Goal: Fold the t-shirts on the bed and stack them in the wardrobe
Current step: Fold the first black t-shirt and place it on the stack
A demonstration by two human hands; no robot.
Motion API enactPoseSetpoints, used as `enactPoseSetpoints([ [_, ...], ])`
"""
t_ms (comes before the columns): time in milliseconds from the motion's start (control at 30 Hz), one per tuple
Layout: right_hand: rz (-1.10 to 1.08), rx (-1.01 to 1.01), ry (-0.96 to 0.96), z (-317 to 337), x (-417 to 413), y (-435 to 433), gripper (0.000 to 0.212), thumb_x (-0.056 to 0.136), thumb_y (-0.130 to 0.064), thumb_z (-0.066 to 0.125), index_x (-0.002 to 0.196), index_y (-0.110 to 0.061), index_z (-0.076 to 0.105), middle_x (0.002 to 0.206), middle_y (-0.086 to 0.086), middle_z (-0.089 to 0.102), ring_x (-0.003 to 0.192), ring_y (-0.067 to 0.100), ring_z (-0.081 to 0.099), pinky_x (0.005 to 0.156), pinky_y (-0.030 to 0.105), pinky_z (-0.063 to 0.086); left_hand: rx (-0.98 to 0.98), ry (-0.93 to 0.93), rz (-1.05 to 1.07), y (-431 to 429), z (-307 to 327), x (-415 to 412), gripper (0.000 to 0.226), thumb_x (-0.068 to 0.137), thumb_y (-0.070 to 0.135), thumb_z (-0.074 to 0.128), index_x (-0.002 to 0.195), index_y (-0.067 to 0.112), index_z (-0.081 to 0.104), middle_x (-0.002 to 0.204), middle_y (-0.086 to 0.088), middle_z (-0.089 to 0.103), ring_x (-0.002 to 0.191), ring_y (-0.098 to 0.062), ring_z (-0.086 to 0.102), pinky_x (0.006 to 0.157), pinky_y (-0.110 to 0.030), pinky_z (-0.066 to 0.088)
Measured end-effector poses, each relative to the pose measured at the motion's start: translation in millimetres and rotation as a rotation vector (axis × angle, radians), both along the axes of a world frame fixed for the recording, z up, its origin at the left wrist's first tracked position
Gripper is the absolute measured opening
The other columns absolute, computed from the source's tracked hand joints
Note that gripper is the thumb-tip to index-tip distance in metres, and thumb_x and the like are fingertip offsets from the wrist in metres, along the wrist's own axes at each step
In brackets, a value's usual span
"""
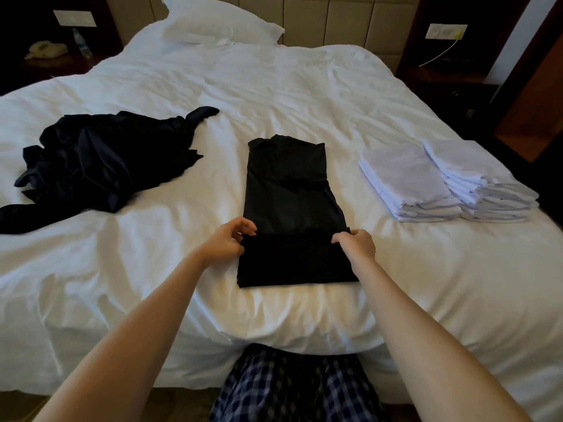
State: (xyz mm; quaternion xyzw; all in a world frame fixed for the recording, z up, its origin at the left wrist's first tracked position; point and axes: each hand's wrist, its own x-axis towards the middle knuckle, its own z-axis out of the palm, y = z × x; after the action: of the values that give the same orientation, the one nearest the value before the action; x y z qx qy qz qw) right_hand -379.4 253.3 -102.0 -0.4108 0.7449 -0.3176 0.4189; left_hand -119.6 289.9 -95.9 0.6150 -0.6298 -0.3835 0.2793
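The t-shirt laid flat is plain black; the crumpled heap is black with a dark navy sheen; the duvet and pillow are plain white; the folded stack and the second stack are white, faintly lilac; the trousers are checked navy, white and black; the headboard is beige; the cable is yellow; the bedside table is dark brown.

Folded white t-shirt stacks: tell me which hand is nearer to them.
Right. The right hand pinches the folded edge of the black t-shirt on the side facing the folded white t-shirt stacks; the left hand grips the opposite edge, farther away across the shirt.
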Motion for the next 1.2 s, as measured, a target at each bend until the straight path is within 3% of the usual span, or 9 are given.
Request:
enactPoseSetpoints([
  [100, 0.008, -0.023, -0.039, 2.6, 1.8, -2.7, 0.026, 0.076, -0.017, 0.066, 0.095, -0.015, 0.047, 0.083, -0.001, 0.052, 0.082, 0.021, 0.05, 0.098, 0.044, 0.042, -0.057, -0.078, -0.021, -0.9, -2.6, 0.9, 0.044, 0.076, -0.018, 0.057, 0.102, 0.017, 0.058, 0.092, 0.01, 0.057, 0.081, 0.001, 0.053, 0.071, -0.006, 0.045],
  [200, -0.003, -0.063, -0.072, 1.2, 1.6, -3.7, 0.032, 0.08, -0.012, 0.065, 0.102, -0.02, 0.043, 0.094, -0.002, 0.049, 0.091, 0.021, 0.047, 0.103, 0.043, 0.038, -0.094, -0.069, 0.052, -3.7, -5.9, 2.9, 0.039, 0.08, -0.016, 0.055, 0.097, 0.019, 0.063, 0.086, 0.007, 0.063, 0.083, 0.0, 0.057, 0.084, -0.019, 0.046],
  [400, -0.023, -0.208, -0.17, -8.1, 3.3, -3.0, 0.032, 0.083, -0.005, 0.059, 0.103, -0.028, 0.05, 0.103, 0.001, 0.061, 0.087, 0.019, 0.058, 0.084, 0.033, 0.048, -0.187, -0.143, 0.116, -6.3, -2.5, -0.2, 0.037, 0.082, -0.017, 0.051, 0.087, 0.017, 0.065, 0.084, 0.005, 0.062, 0.075, -0.008, 0.058, 0.072, -0.013, 0.048],
  [533, -0.046, -0.196, -0.161, -8.7, 5.3, -4.3, 0.033, 0.083, -0.003, 0.054, 0.102, -0.03, 0.048, 0.094, -0.005, 0.055, 0.089, 0.02, 0.056, 0.093, 0.039, 0.047, -0.251, -0.451, 0.137, -18.1, -0.6, 1.5, 0.038, 0.081, -0.011, 0.052, 0.092, 0.022, 0.067, 0.077, 0.003, 0.06, 0.079, -0.016, 0.056, 0.091, -0.029, 0.041],
  [700, 0.013, -0.144, -0.098, -8.0, 4.7, -8.5, 0.032, 0.082, -0.017, 0.061, 0.109, -0.028, 0.048, 0.098, -0.005, 0.052, 0.1, 0.023, 0.053, 0.1, 0.043, 0.042, -0.115, -0.613, 0.129, -20.0, 1.3, -6.1, 0.044, 0.086, -0.002, 0.042, 0.117, 0.025, 0.057, 0.109, -0.002, 0.061, 0.11, -0.021, 0.046, 0.096, -0.032, 0.026],
  [867, 0.027, -0.203, -0.013, -12.1, 3.2, -12.4, 0.03, 0.086, -0.02, 0.064, 0.113, -0.024, 0.052, 0.102, -0.003, 0.055, 0.101, 0.025, 0.059, 0.1, 0.045, 0.042, -0.132, -0.54, 0.128, -17.1, -0.5, -15.5, 0.033, 0.095, 0.022, 0.042, 0.126, 0.019, 0.05, 0.125, -0.007, 0.05, 0.116, -0.026, 0.047, 0.099, -0.037, 0.034],
  [967, 0.031, -0.235, 0.027, -16.1, 3.1, -12.3, 0.028, 0.088, -0.02, 0.063, 0.114, -0.022, 0.054, 0.102, -0.002, 0.056, 0.101, 0.026, 0.059, 0.099, 0.044, 0.043, -0.025, -0.483, 0.072, -19.0, 0.2, -20.8, 0.043, 0.094, 0.043, 0.05, 0.127, 0.016, 0.049, 0.123, -0.005, 0.053, 0.113, -0.024, 0.052, 0.095, -0.034, 0.041],
  [1067, 0.034, -0.264, 0.04, -17.2, 3.0, -13.1, 0.027, 0.089, -0.02, 0.062, 0.115, -0.02, 0.054, 0.107, 0.0, 0.058, 0.101, 0.025, 0.058, 0.097, 0.04, 0.044, -0.017, -0.377, 0.103, -22.8, -1.3, -21.7, 0.031, 0.092, 0.026, 0.058, 0.12, 0.012, 0.052, 0.121, -0.009, 0.057, 0.104, -0.022, 0.055, 0.083, -0.026, 0.042],
  [1200, 0.048, -0.288, 0.039, -16.9, -0.5, -15.8, 0.028, 0.089, -0.018, 0.063, 0.115, -0.018, 0.054, 0.106, 0.003, 0.059, 0.097, 0.023, 0.058, 0.085, 0.032, 0.045, -0.019, -0.234, 0.196, -25.9, -6.8, -19.5, 0.032, 0.086, 0.02, 0.067, 0.114, 0.012, 0.054, 0.12, -0.009, 0.057, 0.112, -0.022, 0.052, 0.084, -0.023, 0.038],
])
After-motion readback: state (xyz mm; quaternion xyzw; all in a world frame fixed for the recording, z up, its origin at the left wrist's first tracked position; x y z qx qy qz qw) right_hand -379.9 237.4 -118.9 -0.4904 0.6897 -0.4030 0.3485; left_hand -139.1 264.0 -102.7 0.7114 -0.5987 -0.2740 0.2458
